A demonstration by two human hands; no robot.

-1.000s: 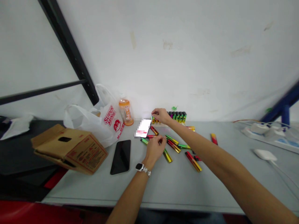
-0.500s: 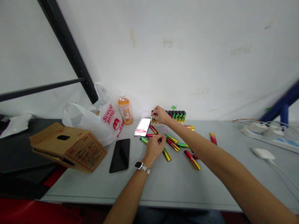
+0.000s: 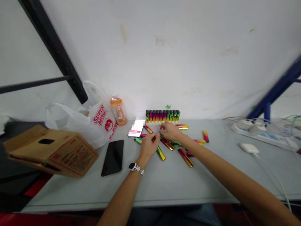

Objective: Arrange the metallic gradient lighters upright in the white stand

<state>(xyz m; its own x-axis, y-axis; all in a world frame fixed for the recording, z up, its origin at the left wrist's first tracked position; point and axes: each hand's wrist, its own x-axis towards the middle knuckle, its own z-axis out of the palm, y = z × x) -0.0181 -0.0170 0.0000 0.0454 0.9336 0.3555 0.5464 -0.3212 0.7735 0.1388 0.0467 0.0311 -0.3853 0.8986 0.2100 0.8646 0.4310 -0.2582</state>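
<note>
My left hand (image 3: 149, 145), with a watch on its wrist, is closed in a pinch over the loose shiny lighters (image 3: 185, 157) on the table. My right hand (image 3: 171, 131) is also closed, its fingertips almost meeting those of the left. Whatever lies between the fingers is too small or too hidden to name. Behind the hands, a row of upright lighters (image 3: 162, 116) with black tops and metallic purple, gold and green bodies stands in a pale holder (image 3: 158, 123) by the wall. One green and gold lighter (image 3: 161, 153) lies just right of my left hand.
A lit phone (image 3: 136, 128) and a dark phone (image 3: 113, 157) lie on the left. Beyond them stand an orange drink bottle (image 3: 118, 110), a white plastic bag (image 3: 98, 131) and an opened cardboard box (image 3: 68, 153). A charger (image 3: 249, 148) and power strip (image 3: 263, 133) are at the right.
My right hand has come from the row of lighters at the back down to my left hand. The row shows in full. The view has turned slightly to the right.
</note>
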